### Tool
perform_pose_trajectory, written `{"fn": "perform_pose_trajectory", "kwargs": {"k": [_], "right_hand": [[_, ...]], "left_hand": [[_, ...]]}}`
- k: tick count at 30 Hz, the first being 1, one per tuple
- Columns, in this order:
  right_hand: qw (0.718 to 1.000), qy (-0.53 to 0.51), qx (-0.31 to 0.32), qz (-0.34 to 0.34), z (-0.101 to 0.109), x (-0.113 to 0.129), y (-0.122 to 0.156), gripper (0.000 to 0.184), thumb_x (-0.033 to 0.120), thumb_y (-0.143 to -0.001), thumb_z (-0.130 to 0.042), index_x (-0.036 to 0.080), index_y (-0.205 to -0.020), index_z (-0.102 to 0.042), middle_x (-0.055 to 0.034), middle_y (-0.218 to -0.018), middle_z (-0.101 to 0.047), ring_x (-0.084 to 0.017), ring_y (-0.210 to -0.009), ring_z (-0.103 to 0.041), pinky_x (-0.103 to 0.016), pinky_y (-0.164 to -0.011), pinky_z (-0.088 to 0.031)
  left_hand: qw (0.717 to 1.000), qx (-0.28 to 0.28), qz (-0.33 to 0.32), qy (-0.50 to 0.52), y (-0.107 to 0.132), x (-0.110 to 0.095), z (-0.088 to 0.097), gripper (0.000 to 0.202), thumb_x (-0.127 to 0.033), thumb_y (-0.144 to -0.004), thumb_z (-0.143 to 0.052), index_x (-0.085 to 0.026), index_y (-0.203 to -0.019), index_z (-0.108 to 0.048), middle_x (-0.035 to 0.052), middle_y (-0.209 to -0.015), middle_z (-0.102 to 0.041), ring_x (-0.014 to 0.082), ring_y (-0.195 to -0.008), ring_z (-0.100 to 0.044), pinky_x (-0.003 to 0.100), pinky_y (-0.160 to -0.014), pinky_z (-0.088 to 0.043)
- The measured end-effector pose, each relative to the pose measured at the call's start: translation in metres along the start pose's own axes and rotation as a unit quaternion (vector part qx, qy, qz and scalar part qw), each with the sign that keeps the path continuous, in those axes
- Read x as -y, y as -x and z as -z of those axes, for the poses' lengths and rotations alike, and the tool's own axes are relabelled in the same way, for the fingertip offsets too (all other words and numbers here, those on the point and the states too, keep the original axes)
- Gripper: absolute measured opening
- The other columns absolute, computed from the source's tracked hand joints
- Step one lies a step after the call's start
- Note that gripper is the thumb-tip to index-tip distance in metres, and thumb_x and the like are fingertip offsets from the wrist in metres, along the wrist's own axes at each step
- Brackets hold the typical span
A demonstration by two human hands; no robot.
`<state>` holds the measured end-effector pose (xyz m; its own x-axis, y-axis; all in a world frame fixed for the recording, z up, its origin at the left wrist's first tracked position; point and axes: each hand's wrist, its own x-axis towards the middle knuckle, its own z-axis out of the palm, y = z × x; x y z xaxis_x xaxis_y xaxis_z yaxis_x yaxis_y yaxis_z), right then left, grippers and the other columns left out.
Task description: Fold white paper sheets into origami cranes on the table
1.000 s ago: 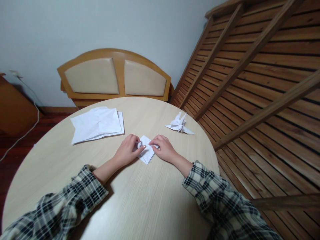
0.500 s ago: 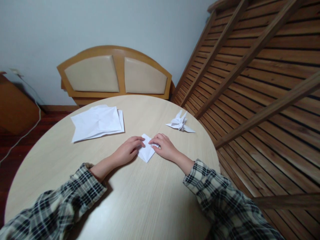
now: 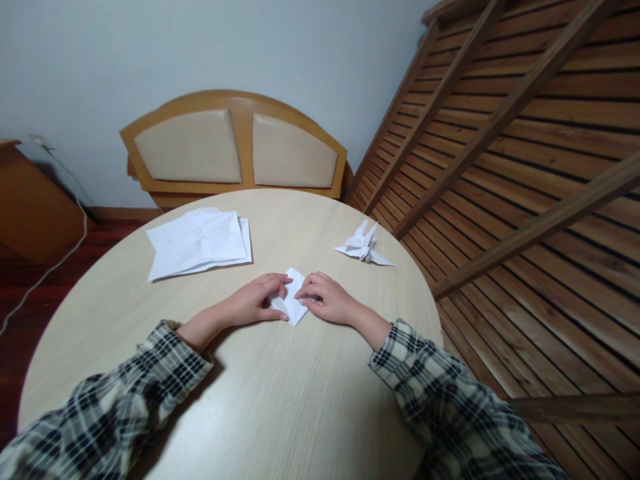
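Observation:
A small piece of white folded paper [image 3: 296,297] lies on the table between my two hands, one corner toward me. At its left side is my left hand [image 3: 260,298], fingers curled on the paper and thumb stretched to its lower left edge. My right hand [image 3: 327,298] has thumb and fingertips brought together on the right part of the paper. The right corner is hidden under that hand. Farther back on the right sits a white origami crane [image 3: 364,245], touched by neither hand.
Several creased white paper sheets [image 3: 200,241] lie stacked at the back left of the round wooden table [image 3: 270,393]. Behind it stands a headboard [image 3: 245,140] with cream panels. Wooden slats [image 3: 500,200] lean close along the right edge. A white cable [image 3: 55,263] hangs at the left.
My left thumb has moved down to the paper's lower left edge, away from the fingers. The right fingertips have shifted slightly lower and left on the paper. The view has shifted a little.

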<state>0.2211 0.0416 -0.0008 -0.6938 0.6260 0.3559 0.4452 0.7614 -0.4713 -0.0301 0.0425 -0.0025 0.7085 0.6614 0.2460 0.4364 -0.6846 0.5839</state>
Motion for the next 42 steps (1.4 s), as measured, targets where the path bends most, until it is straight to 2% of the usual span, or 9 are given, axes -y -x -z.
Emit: {"fn": "perform_pose_trajectory", "kwargs": {"k": [6, 15, 22, 28, 34, 42], "right_hand": [[1.0, -0.007, -0.01, 0.003, -0.002, -0.003, 0.0, 0.013, 0.019, -0.091, -0.061, 0.02, -0.097, -0.073, -0.0068, -0.097, -0.065, -0.02, -0.094, -0.058, -0.037, -0.089, -0.046], [1.0, -0.004, -0.007, -0.009, -0.001, -0.002, 0.0, 0.012, 0.021, -0.092, -0.062, 0.021, -0.096, -0.073, -0.0065, -0.097, -0.065, -0.02, -0.095, -0.058, -0.037, -0.088, -0.046], [1.0, -0.025, -0.017, -0.007, -0.001, -0.003, 0.0, 0.014, 0.027, -0.093, -0.062, 0.019, -0.094, -0.073, -0.0067, -0.095, -0.066, -0.019, -0.093, -0.059, -0.036, -0.087, -0.047], [0.999, -0.048, -0.006, -0.01, 0.0, -0.005, 0.0, 0.016, 0.034, -0.085, -0.073, 0.02, -0.094, -0.074, -0.0058, -0.095, -0.065, -0.018, -0.092, -0.06, -0.035, -0.086, -0.047], [0.999, -0.046, 0.007, -0.004, 0.001, -0.008, 0.0, 0.035, 0.041, -0.072, -0.084, 0.02, -0.099, -0.074, -0.0071, -0.1, -0.066, -0.021, -0.098, -0.06, -0.037, -0.09, -0.047], [1.0, -0.025, -0.004, 0.01, 0.001, -0.005, -0.001, 0.036, 0.042, -0.077, -0.08, 0.021, -0.105, -0.072, -0.0079, -0.102, -0.066, -0.022, -0.099, -0.059, -0.038, -0.09, -0.048]], "left_hand": [[1.0, -0.004, -0.001, 0.007, 0.0, 0.002, 0.0, 0.025, -0.041, -0.085, -0.07, -0.021, -0.092, -0.059, 0.0155, -0.135, -0.06, 0.0273, -0.128, -0.053, 0.047, -0.106, -0.043], [0.999, -0.027, 0.025, 0.04, -0.001, -0.004, -0.001, 0.02, -0.039, -0.086, -0.066, -0.02, -0.089, -0.059, 0.0147, -0.13, -0.063, 0.0269, -0.12, -0.058, 0.048, -0.101, -0.046], [0.999, -0.025, 0.002, 0.03, -0.002, -0.001, 0.003, 0.015, -0.036, -0.09, -0.064, -0.021, -0.086, -0.062, 0.0109, -0.12, -0.068, 0.0247, -0.116, -0.06, 0.044, -0.099, -0.047], [0.997, -0.029, -0.014, -0.069, 0.003, 0.005, 0.011, 0.014, -0.034, -0.093, -0.06, -0.021, -0.094, -0.065, 0.0086, -0.104, -0.069, 0.0229, -0.098, -0.062, 0.037, -0.085, -0.051], [0.972, -0.04, -0.018, -0.231, 0.006, 0.004, 0.009, 0.024, -0.036, -0.098, -0.05, -0.019, -0.088, -0.063, 0.0068, -0.086, -0.06, 0.0211, -0.08, -0.056, 0.031, -0.069, -0.047], [0.968, -0.08, -0.023, -0.235, 0.008, 0.006, 0.006, 0.025, -0.033, -0.102, -0.042, -0.019, -0.089, -0.057, 0.0052, -0.087, -0.057, 0.0188, -0.074, -0.055, 0.03, -0.065, -0.045]]}}
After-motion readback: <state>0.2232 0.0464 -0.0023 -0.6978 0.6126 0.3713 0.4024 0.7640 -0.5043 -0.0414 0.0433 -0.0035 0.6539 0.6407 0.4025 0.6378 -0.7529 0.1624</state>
